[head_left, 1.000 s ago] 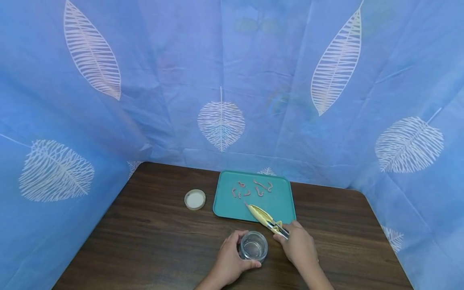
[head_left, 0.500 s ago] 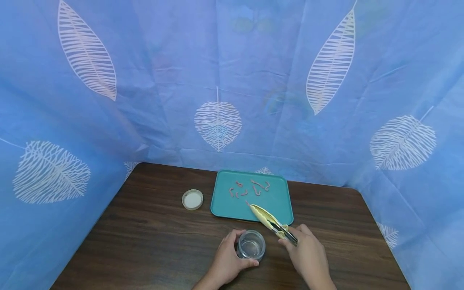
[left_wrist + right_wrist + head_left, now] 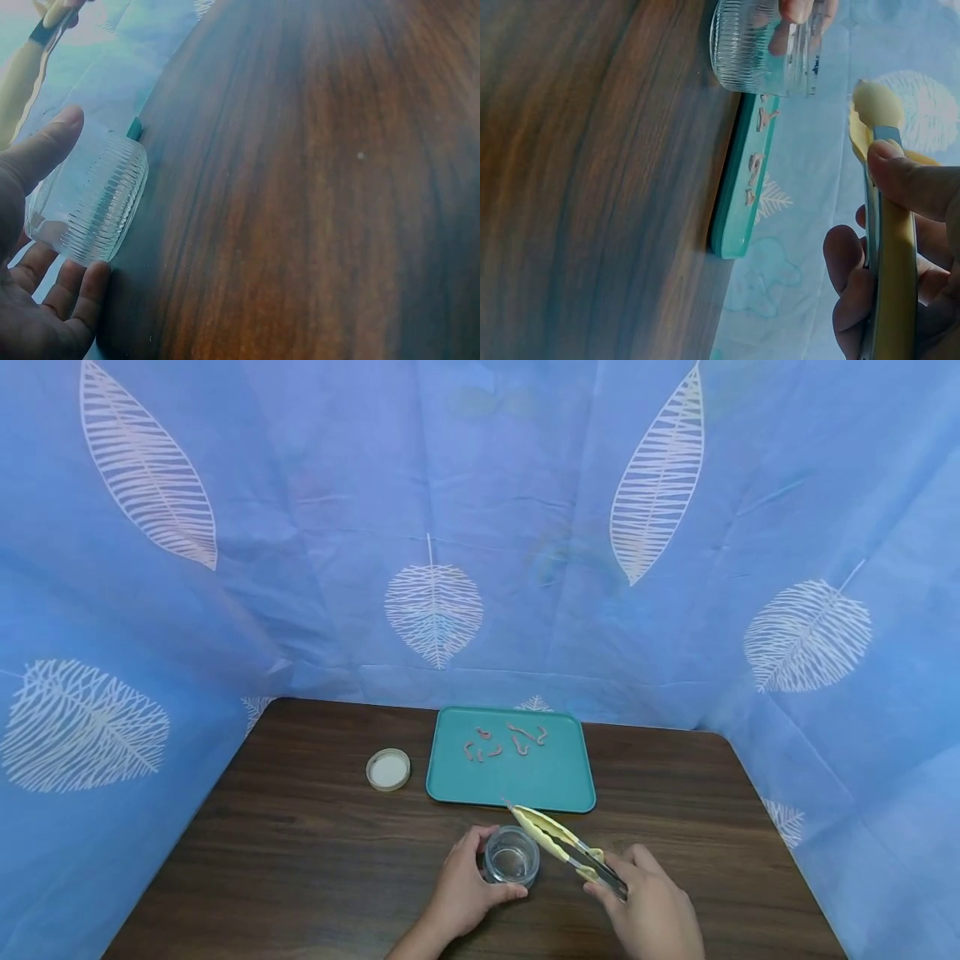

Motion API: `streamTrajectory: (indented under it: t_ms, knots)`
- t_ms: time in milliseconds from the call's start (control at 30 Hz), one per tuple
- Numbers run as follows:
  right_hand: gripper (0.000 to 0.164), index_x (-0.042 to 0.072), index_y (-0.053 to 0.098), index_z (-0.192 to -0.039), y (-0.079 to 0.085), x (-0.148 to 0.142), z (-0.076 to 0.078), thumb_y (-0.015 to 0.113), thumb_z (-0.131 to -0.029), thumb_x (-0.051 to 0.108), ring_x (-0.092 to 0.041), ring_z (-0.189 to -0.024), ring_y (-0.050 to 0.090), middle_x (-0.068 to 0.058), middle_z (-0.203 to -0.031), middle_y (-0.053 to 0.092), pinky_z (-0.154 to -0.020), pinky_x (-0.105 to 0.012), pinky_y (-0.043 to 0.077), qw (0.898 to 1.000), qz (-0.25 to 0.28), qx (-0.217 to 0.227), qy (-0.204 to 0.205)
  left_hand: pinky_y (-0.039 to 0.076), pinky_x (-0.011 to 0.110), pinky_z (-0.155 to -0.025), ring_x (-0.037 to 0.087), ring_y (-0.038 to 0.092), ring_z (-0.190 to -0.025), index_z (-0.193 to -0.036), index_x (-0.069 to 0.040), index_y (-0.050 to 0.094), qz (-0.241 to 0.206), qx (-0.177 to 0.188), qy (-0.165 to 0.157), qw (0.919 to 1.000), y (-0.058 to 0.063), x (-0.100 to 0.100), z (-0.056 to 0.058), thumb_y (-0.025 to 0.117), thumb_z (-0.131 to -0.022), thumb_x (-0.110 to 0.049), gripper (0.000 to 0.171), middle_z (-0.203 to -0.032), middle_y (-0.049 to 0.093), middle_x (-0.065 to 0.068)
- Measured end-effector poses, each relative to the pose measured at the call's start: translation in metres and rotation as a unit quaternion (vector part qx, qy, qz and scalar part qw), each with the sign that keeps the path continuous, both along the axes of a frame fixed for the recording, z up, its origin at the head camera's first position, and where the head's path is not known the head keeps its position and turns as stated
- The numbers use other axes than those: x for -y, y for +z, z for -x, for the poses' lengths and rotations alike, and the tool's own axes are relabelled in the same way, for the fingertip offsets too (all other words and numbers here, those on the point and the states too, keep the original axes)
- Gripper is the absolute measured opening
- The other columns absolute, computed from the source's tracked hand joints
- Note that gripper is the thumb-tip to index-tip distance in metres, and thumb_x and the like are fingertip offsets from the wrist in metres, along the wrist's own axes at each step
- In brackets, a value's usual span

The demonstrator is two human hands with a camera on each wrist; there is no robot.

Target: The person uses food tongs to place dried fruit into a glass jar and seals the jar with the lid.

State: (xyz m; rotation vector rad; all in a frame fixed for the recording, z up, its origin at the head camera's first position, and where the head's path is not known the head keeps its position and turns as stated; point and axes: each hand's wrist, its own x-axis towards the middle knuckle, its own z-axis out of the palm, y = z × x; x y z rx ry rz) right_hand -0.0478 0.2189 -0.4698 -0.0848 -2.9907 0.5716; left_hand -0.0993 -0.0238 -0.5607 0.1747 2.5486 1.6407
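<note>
My left hand (image 3: 467, 887) grips a clear glass jar (image 3: 512, 858), thumb on the near side and fingers round the far side. In the left wrist view the jar's ribbed wall (image 3: 105, 202) shows between thumb and fingers. My right hand (image 3: 654, 903) holds yellow-tipped tongs (image 3: 551, 835) by their metal handles. A thin pink worm-like piece (image 3: 506, 802) sticks out from the tongs' tips, just beyond the jar's far rim. Several similar pink worm-like pieces (image 3: 521, 746) lie on a teal tray (image 3: 555, 781) behind the jar.
A round lid (image 3: 388, 770) with a pale inside lies left of the tray on the dark wood table (image 3: 300, 860). Blue cloth (image 3: 330, 568) with white leaf prints hangs behind the table and along both sides.
The tongs, with the pink piece at their tips, have moved off the tray and nearer to the jar, drawn back by my right hand. My left hand keeps its hold on the jar.
</note>
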Motion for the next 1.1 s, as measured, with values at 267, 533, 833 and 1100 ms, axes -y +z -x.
streamTrajectory:
  t_ms: [267,533,833,1100]
  knots:
    - [0.050,0.007,0.082,-0.122,-0.006,-0.004,-0.015,0.095,-0.082,0.033,-0.002,-0.059,0.034,0.007,-0.091,0.050,-0.049,-0.024,0.034,1.000,-0.001,0.020,0.005,0.052,0.022,-0.082,0.019,0.063,-0.114,-0.142,-0.015,0.062,-0.003,0.000,-0.002,1.0000,0.000,0.003,0.000,0.106,-0.068,-0.029,0.088,-0.126,0.071,0.007]
    - [0.047,0.017,0.083,-0.121,-0.009,-0.007,-0.022,0.097,-0.079,0.030,-0.002,-0.056,0.034,0.009,-0.092,0.049,-0.049,-0.024,0.035,1.000,-0.004,0.028,0.005,0.054,0.022,-0.084,0.021,0.064,-0.115,-0.144,-0.014,0.062,-0.008,0.001,-0.005,1.0000,0.000,0.002,0.003,0.106,-0.068,-0.029,0.089,-0.127,0.071,0.006]
    - [0.057,0.009,0.081,-0.124,-0.011,-0.007,-0.024,0.100,-0.075,0.032,-0.001,-0.057,0.033,0.008,-0.092,0.047,-0.049,-0.023,0.033,1.000,-0.012,0.010,0.004,0.054,0.021,-0.083,0.021,0.064,-0.117,-0.144,-0.013,0.061,-0.011,0.014,-0.003,0.9998,-0.001,0.003,0.001,0.105,-0.068,-0.028,0.089,-0.129,0.070,0.008]
    - [0.064,0.002,0.078,-0.127,-0.002,-0.015,-0.020,0.100,-0.076,0.033,0.003,-0.062,0.039,0.004,-0.096,0.054,-0.050,-0.024,0.035,0.999,-0.007,-0.029,-0.011,0.055,0.021,-0.083,0.023,0.065,-0.119,-0.144,-0.012,0.060,-0.029,0.006,-0.018,0.9994,-0.001,0.001,0.001,0.105,-0.069,-0.027,0.088,-0.131,0.070,0.009]
